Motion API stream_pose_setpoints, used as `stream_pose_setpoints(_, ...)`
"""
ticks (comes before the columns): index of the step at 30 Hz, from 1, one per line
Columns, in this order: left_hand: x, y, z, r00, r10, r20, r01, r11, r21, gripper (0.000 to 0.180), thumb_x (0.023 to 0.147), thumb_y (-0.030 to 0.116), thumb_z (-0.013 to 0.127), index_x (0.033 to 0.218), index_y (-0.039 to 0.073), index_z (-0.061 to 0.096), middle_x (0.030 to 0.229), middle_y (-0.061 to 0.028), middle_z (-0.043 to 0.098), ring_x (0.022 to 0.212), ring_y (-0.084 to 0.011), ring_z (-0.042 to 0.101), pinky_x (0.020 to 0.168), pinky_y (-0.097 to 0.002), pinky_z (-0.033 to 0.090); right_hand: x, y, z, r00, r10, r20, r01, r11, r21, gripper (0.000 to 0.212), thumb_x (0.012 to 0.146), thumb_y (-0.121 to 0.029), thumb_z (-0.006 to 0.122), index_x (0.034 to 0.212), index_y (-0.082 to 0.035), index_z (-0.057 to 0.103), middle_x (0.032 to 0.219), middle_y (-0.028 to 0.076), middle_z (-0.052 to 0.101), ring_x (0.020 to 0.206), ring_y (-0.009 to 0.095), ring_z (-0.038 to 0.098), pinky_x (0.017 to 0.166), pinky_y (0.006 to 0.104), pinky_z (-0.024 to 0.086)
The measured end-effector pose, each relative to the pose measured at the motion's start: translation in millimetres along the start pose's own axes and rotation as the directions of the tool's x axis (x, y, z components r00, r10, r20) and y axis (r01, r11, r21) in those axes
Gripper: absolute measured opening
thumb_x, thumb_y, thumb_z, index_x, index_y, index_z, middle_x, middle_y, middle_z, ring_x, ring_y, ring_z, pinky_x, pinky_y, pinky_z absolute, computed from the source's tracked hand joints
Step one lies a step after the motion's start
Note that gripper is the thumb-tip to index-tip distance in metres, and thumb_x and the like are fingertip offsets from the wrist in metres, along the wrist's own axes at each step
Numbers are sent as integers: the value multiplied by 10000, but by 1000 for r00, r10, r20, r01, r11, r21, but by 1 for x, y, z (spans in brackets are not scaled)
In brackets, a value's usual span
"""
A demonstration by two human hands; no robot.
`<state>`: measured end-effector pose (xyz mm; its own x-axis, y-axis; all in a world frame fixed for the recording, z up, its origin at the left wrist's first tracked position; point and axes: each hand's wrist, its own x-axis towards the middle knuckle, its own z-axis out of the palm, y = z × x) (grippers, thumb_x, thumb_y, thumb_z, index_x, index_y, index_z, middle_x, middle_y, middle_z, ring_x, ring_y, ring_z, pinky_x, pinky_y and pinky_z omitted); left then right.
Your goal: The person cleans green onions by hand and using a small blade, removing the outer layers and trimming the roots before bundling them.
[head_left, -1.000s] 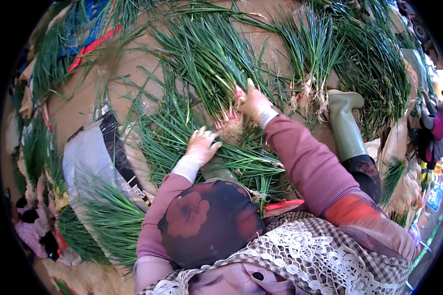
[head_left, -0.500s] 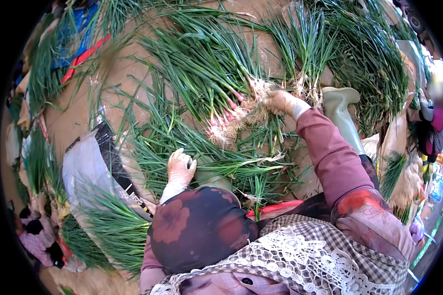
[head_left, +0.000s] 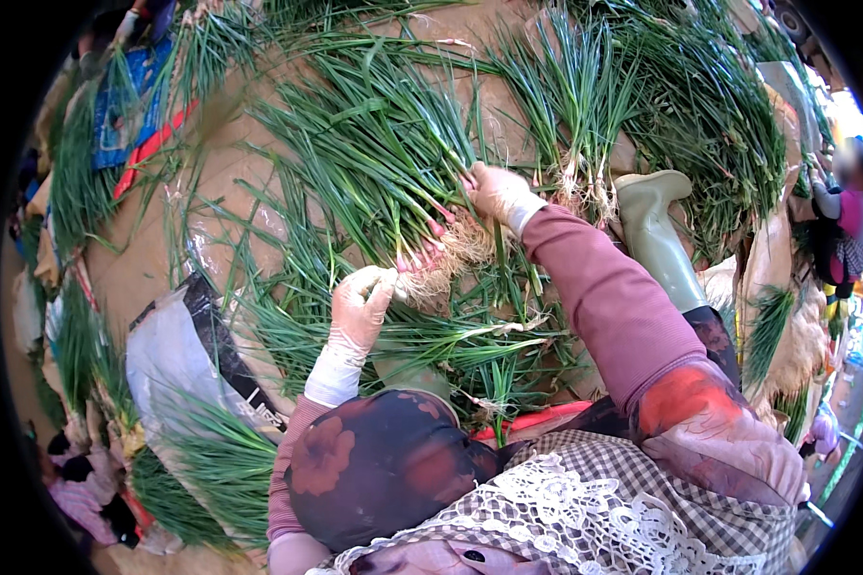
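A wide bunch of spring onions (head_left: 355,144) lies on the brown ground sheet in front of me, with long green leaves, pinkish bulbs and tangled pale roots (head_left: 470,244). My right hand (head_left: 499,195), in a pale glove, is closed around the stems at the bunch's right end, just above the roots. At the left end, my left hand (head_left: 360,302), also gloved, has its fingers drawn together against the outermost bulbs. Whatever sits between those fingertips is too small to make out. Loose onions and leaves (head_left: 441,331) lie below both hands.
Another spring onion bunch (head_left: 580,105) lies beyond my right hand, beside a big heap of greens (head_left: 710,115). My green boot (head_left: 657,230) stands to the right. A grey-black plastic sack (head_left: 182,350) carries greens at left. Another person (head_left: 849,220) is at far right.
My left hand has moved up to the bulbs, its fingers closing. The right hand has shifted left and up, from the roots onto the stems.
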<state>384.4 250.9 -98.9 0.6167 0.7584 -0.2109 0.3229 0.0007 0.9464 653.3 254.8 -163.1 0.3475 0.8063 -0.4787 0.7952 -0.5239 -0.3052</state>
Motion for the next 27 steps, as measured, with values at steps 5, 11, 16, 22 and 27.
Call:
stream_pose_setpoints(5, -5, -9, -3, 966, -242, 96, 260, 905, -338, 370, 833, 275, 468, 608, -8, 549, 595, -74, 560, 660, -164, 549, 676, -279, 421, -2, 1, -20, 987, -68, 143, -64, 654, 753, 285, 822, -226, 487, 1033, -45, 551, 875, 116, 598, 803, 196, 541, 740, 280, 409)
stream_pose_setpoints(11, 18, -6, 8, 935, -134, 328, 301, 788, -537, 467, 855, 405, 387, 958, -31, 518, 847, -106, 569, 808, -168, 539, 753, -285, 397, -80, -30, -40, 899, -125, -419, 255, 928, 271, 227, 790, -179, 500, 943, -22, 559, 760, 148, 587, 695, 278, 574, 634, 328, 461)
stream_pose_setpoints(16, 16, -16, 22, 936, -64, 346, 253, 806, -535, 552, 852, 434, 371, 1180, -10, 392, 1107, -108, 496, 1045, -197, 450, 902, -355, 327, -117, -79, -18, 760, -624, 182, 593, 780, 200, 248, 756, -296, 528, 870, -78, 559, 750, 134, 579, 688, 287, 558, 657, 334, 455)
stream_pose_setpoints(22, 11, 7, -8, 997, -77, 4, 49, 606, -794, 372, 867, 326, 400, 1046, 9, 478, 849, -93, 568, 740, -182, 560, 634, -291, 469, -25, -3, -26, 977, 71, -203, -25, 975, 221, 290, 758, -325, 531, 866, -61, 579, 844, 147, 590, 811, 280, 564, 710, 343, 442)
stream_pose_setpoints(27, 3, -1, -10, 988, -145, 48, 80, 229, -970, 378, 847, 329, 443, 830, -34, 546, 800, -153, 562, 619, -182, 536, 540, -249, 436, -30, 1, -40, 988, 67, -136, -51, 992, 119, 223, 785, -244, 453, 869, -80, 581, 852, 158, 583, 807, 287, 562, 710, 376, 430)
